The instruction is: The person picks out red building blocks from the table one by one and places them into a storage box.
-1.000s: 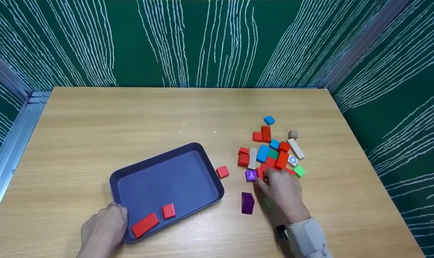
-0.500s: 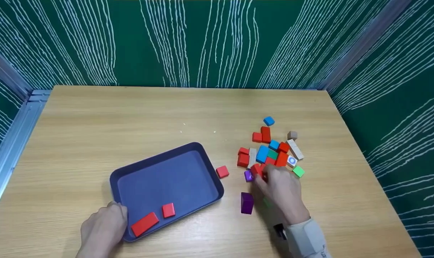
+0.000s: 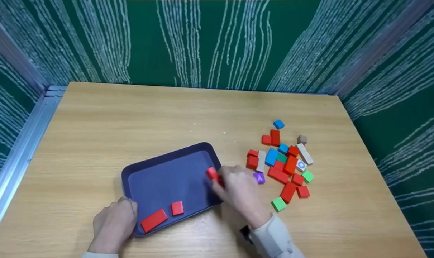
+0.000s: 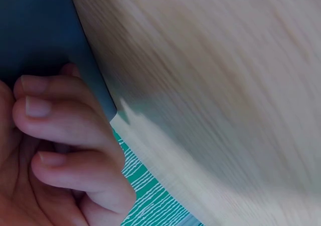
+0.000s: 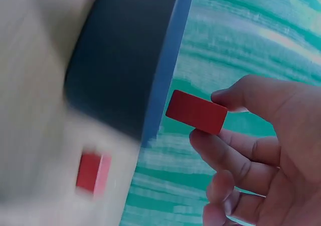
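A dark blue tray point(image 3: 159, 186) sits at an angle on the table. My left hand point(image 3: 115, 224) grips its left edge; in the left wrist view the curled fingers point(image 4: 65, 118) hold the rim. Two red blocks lie in the tray, a long block point(image 3: 154, 220) and a cube point(image 3: 177, 208). Over the tray's right rim, my right hand point(image 3: 240, 191) holds a red block point(image 3: 212, 173). The right wrist view shows this red block point(image 5: 196, 111) pinched between thumb and fingers, above the tray point(image 5: 120, 55). Another red block point(image 5: 92, 173) lies on the table beside the tray, hidden by the hand in the head view.
Right of the tray lies a loose group of blocks: several red ones point(image 3: 278, 175), a blue block point(image 3: 271, 157), light green cubes point(image 3: 279, 204), grey bars point(image 3: 261, 161) and a purple cube point(image 3: 259, 177). Green walls with white streaks stand around the table point(image 3: 148, 118).
My right hand has taken a red block from the group and moved left to the tray's rim. The dark purple block is now out of sight. My left hand still holds the tray.
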Demonstrator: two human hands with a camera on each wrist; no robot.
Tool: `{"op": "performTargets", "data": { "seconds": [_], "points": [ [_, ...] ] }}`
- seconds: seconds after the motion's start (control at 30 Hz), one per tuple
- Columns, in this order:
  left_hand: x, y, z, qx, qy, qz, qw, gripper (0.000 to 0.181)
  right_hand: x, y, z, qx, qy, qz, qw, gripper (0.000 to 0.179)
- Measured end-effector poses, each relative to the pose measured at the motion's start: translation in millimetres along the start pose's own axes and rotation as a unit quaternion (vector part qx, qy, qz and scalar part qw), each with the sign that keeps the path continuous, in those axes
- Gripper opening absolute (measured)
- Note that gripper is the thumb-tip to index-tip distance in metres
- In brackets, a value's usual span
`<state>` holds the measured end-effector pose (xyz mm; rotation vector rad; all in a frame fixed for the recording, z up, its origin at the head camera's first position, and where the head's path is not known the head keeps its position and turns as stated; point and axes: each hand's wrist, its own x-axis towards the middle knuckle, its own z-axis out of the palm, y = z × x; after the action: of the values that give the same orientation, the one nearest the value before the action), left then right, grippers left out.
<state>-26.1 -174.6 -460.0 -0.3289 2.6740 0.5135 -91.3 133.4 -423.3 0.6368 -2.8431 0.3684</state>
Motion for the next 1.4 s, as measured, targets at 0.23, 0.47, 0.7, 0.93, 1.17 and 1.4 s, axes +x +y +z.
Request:
{"op": "performTargets", "data": {
  "seconds": [0.23,0.47,0.7,0.93,1.17,1.4],
  "points": [
    [1.9,13.2,3.6,0.002,0.016,0.018,0.9997,0.042,-5.1,-24.9,14.0,0.031,-0.037,-0.029,0.9984,0.021],
    [1.4,16.3,2.0,0.004,0.038,0.043,0.9983,0.037,-11.3,-32.4,24.9,0.018,-0.014,-0.064,0.9977,0.021],
    [1.7,15.7,0.4,0.003,0.037,0.043,0.9984,0.038,-15.0,-35.7,32.4,0.010,-0.066,-0.072,0.9951,0.025],
    [-0.3,11.6,-2.1,0.004,0.038,0.037,0.9986,0.038,-10.7,-33.2,25.7,0.024,-0.094,-0.056,0.9937,0.026],
    [-2.1,3.3,-2.5,-0.002,0.033,0.034,0.9989,0.036,-2.6,-9.7,14.1,0.032,-0.071,-0.028,0.9966,0.024],
    [-4.7,-2.8,-1.6,-0.007,0.030,0.033,0.9990,0.037,3.7,34.7,6.3,0.010,0.012,-0.012,0.9998,0.014]
  ]
}}
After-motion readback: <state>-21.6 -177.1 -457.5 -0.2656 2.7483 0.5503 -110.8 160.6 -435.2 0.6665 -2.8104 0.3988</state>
